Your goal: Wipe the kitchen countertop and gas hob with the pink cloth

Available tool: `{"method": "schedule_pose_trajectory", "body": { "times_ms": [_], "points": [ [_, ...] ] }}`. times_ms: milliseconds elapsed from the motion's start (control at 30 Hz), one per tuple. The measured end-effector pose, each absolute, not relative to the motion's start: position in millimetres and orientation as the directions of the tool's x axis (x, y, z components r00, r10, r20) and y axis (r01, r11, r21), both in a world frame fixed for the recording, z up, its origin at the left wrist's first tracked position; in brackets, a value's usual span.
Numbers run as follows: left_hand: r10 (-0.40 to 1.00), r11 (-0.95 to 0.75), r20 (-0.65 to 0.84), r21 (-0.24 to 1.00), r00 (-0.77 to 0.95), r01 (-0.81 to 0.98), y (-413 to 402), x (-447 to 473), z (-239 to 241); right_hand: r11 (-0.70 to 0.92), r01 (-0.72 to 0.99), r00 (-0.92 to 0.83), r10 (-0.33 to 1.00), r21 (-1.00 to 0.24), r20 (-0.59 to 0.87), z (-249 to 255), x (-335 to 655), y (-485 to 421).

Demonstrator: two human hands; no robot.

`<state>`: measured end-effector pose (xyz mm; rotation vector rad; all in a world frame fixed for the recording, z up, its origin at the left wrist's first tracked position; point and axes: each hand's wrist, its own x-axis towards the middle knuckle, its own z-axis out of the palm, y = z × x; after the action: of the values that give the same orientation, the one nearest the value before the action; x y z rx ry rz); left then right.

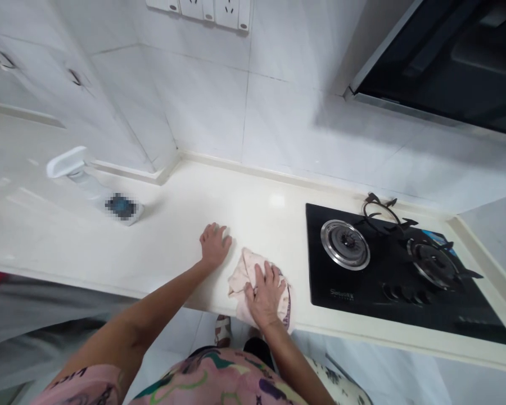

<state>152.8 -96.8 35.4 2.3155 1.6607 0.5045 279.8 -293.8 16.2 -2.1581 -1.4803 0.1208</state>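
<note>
A pale pink cloth (241, 277) with a dark patterned edge lies crumpled near the front edge of the white countertop (168, 236). My right hand (265, 295) presses down on this cloth, its fingers bent over the top and gripping it against the surface. To the left, my left hand (215, 245) rests on the bare counter, fingers apart and slightly curled, with nothing in it. It is close to the cloth but not touching it.
A black gas hob (362, 287) is set into the counter at the right. A loose pan support (382, 211) sits at its back edge. At the left stands a white bottle (86, 183) with a blurred label. A dark range hood (442, 62) juts out at upper right; wall sockets (211, 10) are above.
</note>
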Motion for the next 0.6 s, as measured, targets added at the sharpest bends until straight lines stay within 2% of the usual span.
{"method": "schedule_pose_trajectory", "body": {
  "times_ms": [133,233,300,467,600],
  "points": [
    [0.842,-0.533,0.180,0.427,0.509,0.731,-160,151,40,-0.246,0.800,0.448,0.851,-0.547,0.273,22,305,-313],
    [0.660,-0.718,0.233,0.475,0.714,0.509,-220,152,32,-0.341,0.753,0.578,0.752,-0.563,0.317,29,369,-350],
    [0.601,-0.738,0.171,0.494,0.781,0.459,-250,158,28,-0.438,0.717,0.663,0.669,-0.542,0.335,31,418,-376],
    [0.567,-0.694,-0.015,0.531,0.824,0.487,-272,195,36,-0.674,0.581,0.814,0.464,-0.456,0.350,14,487,-410],
    [0.477,-0.732,-0.083,0.513,0.875,0.448,-272,233,50,-0.740,0.542,0.838,0.440,-0.398,0.324,-9,484,-413]
  ]
}}
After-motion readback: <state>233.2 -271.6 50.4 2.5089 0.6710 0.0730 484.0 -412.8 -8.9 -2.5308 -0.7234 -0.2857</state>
